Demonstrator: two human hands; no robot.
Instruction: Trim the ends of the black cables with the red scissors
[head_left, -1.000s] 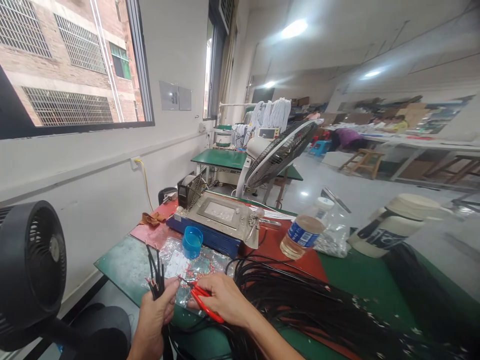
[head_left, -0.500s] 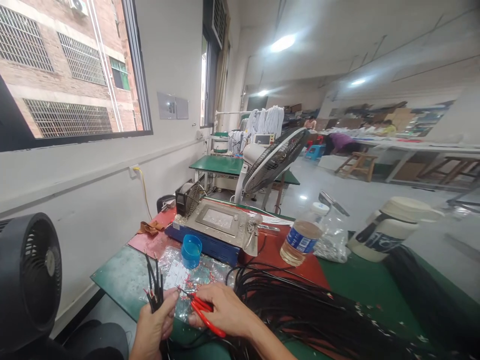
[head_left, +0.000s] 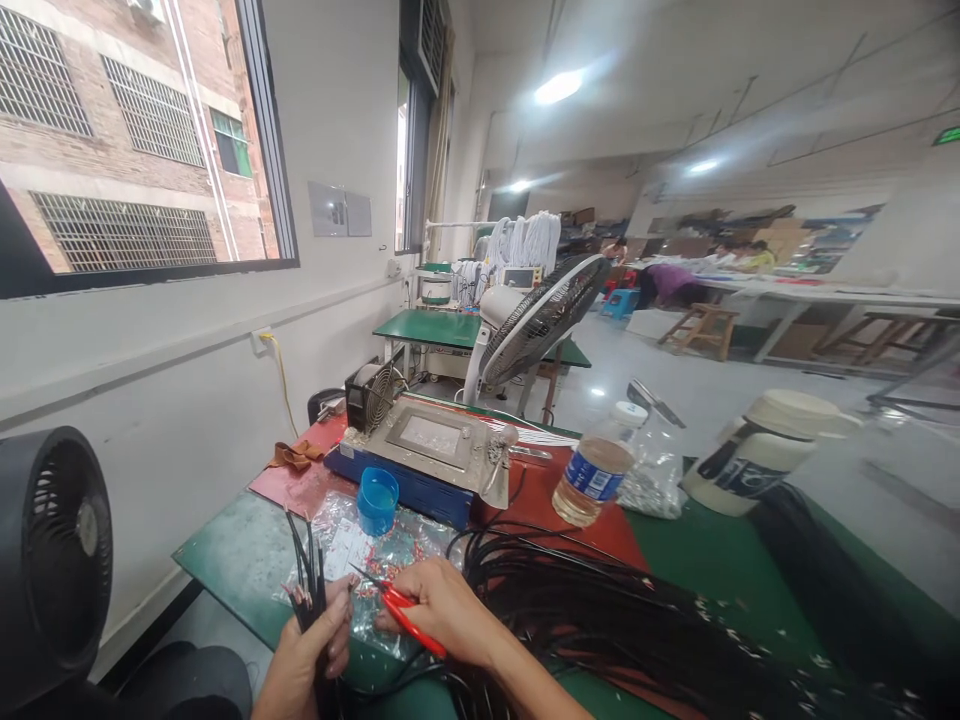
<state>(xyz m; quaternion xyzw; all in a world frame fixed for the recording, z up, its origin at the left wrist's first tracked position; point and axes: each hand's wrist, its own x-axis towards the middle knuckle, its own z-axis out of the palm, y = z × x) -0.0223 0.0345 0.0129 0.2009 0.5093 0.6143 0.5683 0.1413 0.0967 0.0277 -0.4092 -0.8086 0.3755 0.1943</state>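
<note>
My left hand (head_left: pixel 319 640) is closed around several black cables (head_left: pixel 306 575) that stand upright, their stripped ends pointing up. Between its thumb and fingertips a cable end with small bared wires sticks out to the right. Red-handled pliers (head_left: pixel 409 615) with thin dark jaws are gripped in my right hand (head_left: pixel 442 605), which is wrapped around the handles. The jaw tips lie just right of the left thumb, close to the pinched end. Beneath the hands, a clear plastic sheet (head_left: pixel 390 635) carries small red and orange scraps.
A blue cup (head_left: pixel 377 503) stands before a blue-sided solder pot (head_left: pixel 442 440). To the right are a bottle of pale liquid (head_left: pixel 592 480), a plastic bag (head_left: pixel 651 480) and a beige jug (head_left: pixel 765 450). A thick bundle of black cables (head_left: pixel 585 610) spreads rightward. A dark fan (head_left: pixel 56 560) stands left.
The view has shifted slightly. The pliers' jaws now appear slightly parted beside the left thumb. Both hands keep their hold.
</note>
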